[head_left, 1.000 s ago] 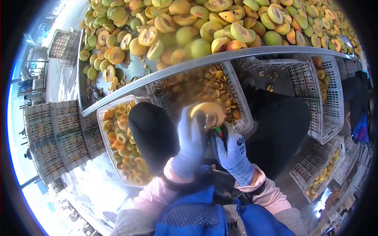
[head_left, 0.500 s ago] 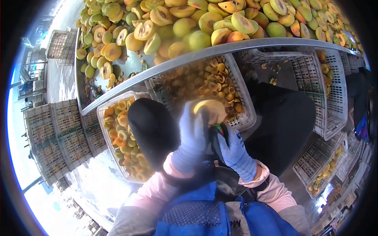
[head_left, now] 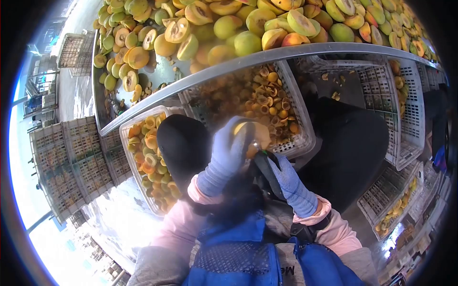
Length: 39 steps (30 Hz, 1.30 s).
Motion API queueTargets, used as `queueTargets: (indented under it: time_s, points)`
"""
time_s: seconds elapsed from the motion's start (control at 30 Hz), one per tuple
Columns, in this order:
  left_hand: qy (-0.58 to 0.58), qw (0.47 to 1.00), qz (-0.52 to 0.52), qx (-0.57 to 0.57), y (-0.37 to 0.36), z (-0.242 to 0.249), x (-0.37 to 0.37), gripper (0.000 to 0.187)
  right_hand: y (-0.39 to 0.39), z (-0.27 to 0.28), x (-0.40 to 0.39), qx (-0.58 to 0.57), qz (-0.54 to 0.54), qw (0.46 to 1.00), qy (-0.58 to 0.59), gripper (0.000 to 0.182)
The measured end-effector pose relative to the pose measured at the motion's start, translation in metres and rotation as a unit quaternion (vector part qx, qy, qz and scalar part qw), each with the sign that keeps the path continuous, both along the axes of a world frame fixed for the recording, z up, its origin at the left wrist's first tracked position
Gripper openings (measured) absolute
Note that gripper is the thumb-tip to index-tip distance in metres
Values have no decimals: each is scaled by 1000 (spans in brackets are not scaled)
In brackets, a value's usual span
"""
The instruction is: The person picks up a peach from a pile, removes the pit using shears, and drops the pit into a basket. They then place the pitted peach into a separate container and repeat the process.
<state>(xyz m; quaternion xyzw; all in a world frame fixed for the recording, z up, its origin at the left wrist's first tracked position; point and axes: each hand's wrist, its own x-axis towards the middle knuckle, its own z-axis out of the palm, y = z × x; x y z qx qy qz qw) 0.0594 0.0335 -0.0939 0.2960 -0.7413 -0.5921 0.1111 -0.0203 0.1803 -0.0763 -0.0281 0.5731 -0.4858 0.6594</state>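
Observation:
My left hand point(head_left: 225, 151), in a pale blue knit glove, is wrapped round a yellow peach-like fruit half point(head_left: 259, 133). Its outline is smeared by motion. Gripped in my gloved right hand point(head_left: 290, 183) is a dark-handled tool point(head_left: 268, 174) with a bit of green near its front end. The tool's tip meets the fruit's lower edge, and its exact kind cannot be made out. Beneath both hands, a crate point(head_left: 305, 136) between my knees holds hollowed fruit pieces and scraps.
A metal-edged table point(head_left: 248, 60) heaped with halved fruit point(head_left: 260, 21) spans the front. Left of my knee stands a crate point(head_left: 125, 138) full of fruit halves. Stacked crates point(head_left: 71, 162) rise at far left. More crates point(head_left: 412, 114) are on the right, one tilted point(head_left: 389, 195).
The right hand has shifted slightly down and away from the fruit, showing more of the tool's handle. The left hand keeps its hold on the fruit half. The view has moved slightly.

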Motion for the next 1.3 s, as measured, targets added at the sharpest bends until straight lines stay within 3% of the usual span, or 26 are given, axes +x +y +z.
queueTargets:
  time_s: [0.1,0.2,0.33,0.5,0.57,0.63,0.67,0.73,0.77,0.8,0.9,0.93,1.0,1.1,1.2,1.3]
  points:
    - [14,995,-12,-98,3,-2,3,27,1,-13,3,12,-37,993,-107,33]
    - [-16,995,8,-97,4,4,1,26,10,-38,20,-83,-9,973,214,34]
    - [-21,994,78,-78,11,16,-12,24,10,-41,15,-204,67,855,471,38]
    - [20,990,125,-68,21,9,-14,22,7,-53,23,-216,40,698,681,25]
    - [25,991,122,-58,22,4,-14,21,5,-59,24,-219,8,704,675,25]
    - [25,993,114,-33,21,2,-14,21,0,-45,20,-154,-26,857,491,25]
    - [23,994,108,-13,21,1,-14,21,1,-28,15,-79,-42,956,281,24]
    - [30,997,67,-35,18,-5,-11,21,0,-15,9,-12,-66,998,1,22]
    - [39,996,33,-77,14,-12,-7,22,-1,-15,7,-26,-76,995,-52,24]
    - [48,992,-1,-119,11,-15,-5,22,-2,-14,5,-39,-86,990,-105,29]
    - [-4,999,7,34,9,-9,-6,25,-7,-6,1,2,-104,968,-228,40]
    - [6,996,19,82,10,-7,-5,26,-4,-9,3,-46,-115,947,-298,42]
    - [29,983,44,178,13,-4,-5,33,5,-22,9,-142,-135,882,-430,44]
    - [-14,995,68,71,18,-40,7,37,2,-30,14,-206,-171,722,-637,48]
    - [-6,983,127,129,26,-54,8,41,-3,-31,14,-249,-173,649,-698,48]
    - [20,951,170,257,28,-40,1,41,-1,-39,17,-254,-168,636,-709,49]
